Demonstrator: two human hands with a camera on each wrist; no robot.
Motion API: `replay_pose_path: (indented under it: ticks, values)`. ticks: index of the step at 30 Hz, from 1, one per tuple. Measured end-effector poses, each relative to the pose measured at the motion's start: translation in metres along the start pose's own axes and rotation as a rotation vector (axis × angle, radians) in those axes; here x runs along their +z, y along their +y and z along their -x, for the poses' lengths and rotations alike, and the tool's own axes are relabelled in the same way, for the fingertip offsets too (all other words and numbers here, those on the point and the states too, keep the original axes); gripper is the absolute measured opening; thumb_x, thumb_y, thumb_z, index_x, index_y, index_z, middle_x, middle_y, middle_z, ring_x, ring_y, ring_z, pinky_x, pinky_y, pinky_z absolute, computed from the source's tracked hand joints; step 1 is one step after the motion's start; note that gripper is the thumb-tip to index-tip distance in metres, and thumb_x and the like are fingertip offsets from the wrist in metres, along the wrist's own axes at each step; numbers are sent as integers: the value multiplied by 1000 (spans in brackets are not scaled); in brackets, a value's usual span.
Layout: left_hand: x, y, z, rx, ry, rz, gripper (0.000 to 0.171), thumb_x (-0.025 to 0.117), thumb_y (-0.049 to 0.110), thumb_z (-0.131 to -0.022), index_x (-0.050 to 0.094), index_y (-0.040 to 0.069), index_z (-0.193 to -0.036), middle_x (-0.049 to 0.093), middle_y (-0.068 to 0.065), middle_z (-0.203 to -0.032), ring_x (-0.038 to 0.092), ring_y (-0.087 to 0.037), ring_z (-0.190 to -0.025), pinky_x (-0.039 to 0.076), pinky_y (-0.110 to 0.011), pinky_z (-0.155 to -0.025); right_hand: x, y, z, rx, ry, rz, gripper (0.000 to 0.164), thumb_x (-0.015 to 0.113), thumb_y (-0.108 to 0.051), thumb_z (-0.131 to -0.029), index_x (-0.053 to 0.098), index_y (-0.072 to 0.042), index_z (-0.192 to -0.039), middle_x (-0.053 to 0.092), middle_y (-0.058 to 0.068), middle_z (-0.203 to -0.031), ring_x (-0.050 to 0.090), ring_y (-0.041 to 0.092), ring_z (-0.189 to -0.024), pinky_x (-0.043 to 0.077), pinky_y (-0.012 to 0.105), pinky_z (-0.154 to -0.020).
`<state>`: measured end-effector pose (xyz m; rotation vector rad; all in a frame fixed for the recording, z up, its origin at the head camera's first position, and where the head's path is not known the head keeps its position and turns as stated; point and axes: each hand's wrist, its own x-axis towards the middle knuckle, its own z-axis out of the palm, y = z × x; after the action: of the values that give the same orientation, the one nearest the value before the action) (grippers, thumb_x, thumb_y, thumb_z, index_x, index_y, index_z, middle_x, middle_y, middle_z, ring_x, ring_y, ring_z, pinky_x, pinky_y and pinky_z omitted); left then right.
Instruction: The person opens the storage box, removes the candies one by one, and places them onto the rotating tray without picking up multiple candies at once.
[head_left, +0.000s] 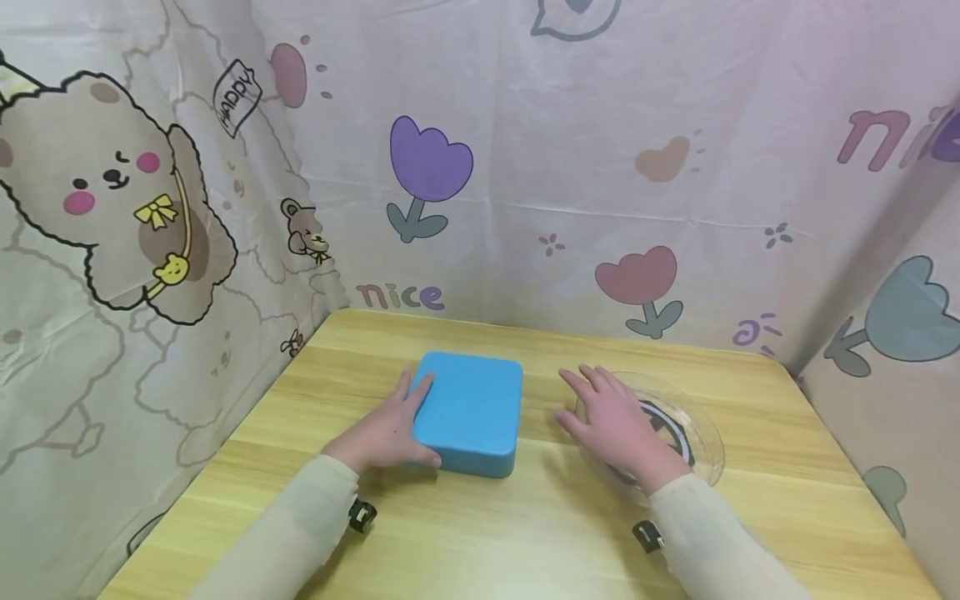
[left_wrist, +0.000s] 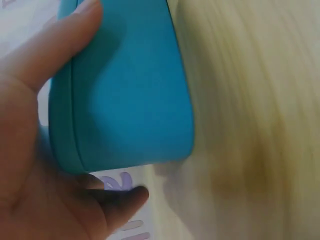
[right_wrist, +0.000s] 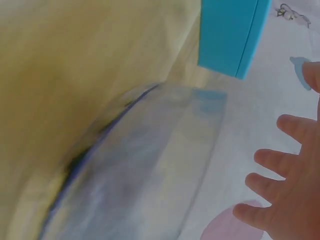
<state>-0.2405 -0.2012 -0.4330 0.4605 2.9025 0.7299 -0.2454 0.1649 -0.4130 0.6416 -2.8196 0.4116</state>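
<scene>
A square blue box [head_left: 468, 404] with rounded corners and a lid seam lies on the table. My left hand [head_left: 386, 433] holds it at its near left corner. The thumb rests on the front side, and the fingers lie along the left side and top edge. In the left wrist view the thumb lies against the blue box [left_wrist: 135, 100]. My right hand [head_left: 618, 425] hovers over a clear round plastic container [head_left: 708, 433], fingers spread. A dark-edged patterned piece [head_left: 678, 433] shows through the container, partly hidden by the hand. In the right wrist view the right hand [right_wrist: 290, 175] is apart from the clear container [right_wrist: 175, 165].
The light wooden table [head_left: 465, 533] carries both things. A printed cloth [head_left: 525, 167] with tulips and bears hangs behind and at both sides. Small black devices [head_left: 362, 515] sit at both wrists.
</scene>
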Motion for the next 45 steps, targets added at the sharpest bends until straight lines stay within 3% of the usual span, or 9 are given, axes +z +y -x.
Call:
replay_pose_path:
  ticks: [6, 11, 19, 24, 30, 34, 40, 45]
  values:
    - [5, -4, -9, -4, -25, 32, 138, 87, 65, -65, 3, 23, -165, 2, -28, -166, 31, -49, -143, 40, -63, -106, 7, -17, -28, -22, -24, -108, 67, 61, -49, -98, 43, -17, -155, 39, 19, -157, 36, 41, -143, 31, 62, -112]
    - [8, -1, -13, 6, -34, 67, 135, 88, 60, -66, 4, 21, -165, 8, -25, -166, 34, -46, -142, 38, -63, -107, 15, -37, -58, -2, -129, -200, 67, 60, -48, -99, 43, -14, -155, 38, 15, -158, 36, 37, -144, 32, 56, -114]
    - [12, -1, -17, 25, -20, 148, 138, 90, 55, -68, -1, 16, -164, 9, -16, -168, 35, -37, -143, 37, -58, -110, 28, -69, -116, 14, -270, -268, 61, 57, -42, -102, 48, -7, -151, 49, 14, -150, 44, 32, -140, 35, 49, -115]
    - [14, -4, -17, 29, -28, 205, 140, 91, 54, -68, -3, 16, -164, 12, -13, -168, 29, -34, -147, 30, -57, -115, 38, -83, -141, 51, -320, -258, 61, 54, -42, -102, 46, -8, -152, 48, 12, -152, 43, 31, -141, 35, 49, -114]
    - [15, -11, -15, 14, -20, 213, 139, 89, 57, -69, -5, 18, -164, 16, -15, -167, 37, -36, -142, 34, -57, -112, 45, -107, -167, 83, -358, -201, 61, 52, -46, -102, 47, -11, -152, 51, 8, -151, 47, 29, -137, 38, 48, -112]
    - [15, -18, -10, 6, 5, 216, 139, 90, 55, -69, -5, 21, -164, 18, -14, -166, 38, -37, -140, 36, -57, -111, 48, -125, -179, 75, -401, -162, 60, 50, -46, -101, 50, -11, -150, 54, 8, -147, 55, 25, -126, 44, 44, -108]
    - [17, -22, -9, 41, 9, 247, 139, 90, 57, -67, -5, 25, -164, 19, -11, -166, 37, -34, -141, 35, -55, -112, 55, -134, -190, 95, -432, -90, 49, 49, -41, -102, 61, -9, -138, 64, 6, -129, 58, 21, -101, 50, 37, -94]
    - [18, -22, -9, 33, 28, 302, 141, 94, 53, -64, 0, 24, -164, 29, -9, -161, 44, -32, -136, 38, -54, -110, 60, -132, -200, 120, -431, -99, 46, 50, -41, -102, 64, -10, -132, 64, 3, -115, 57, 20, -95, 48, 35, -85]
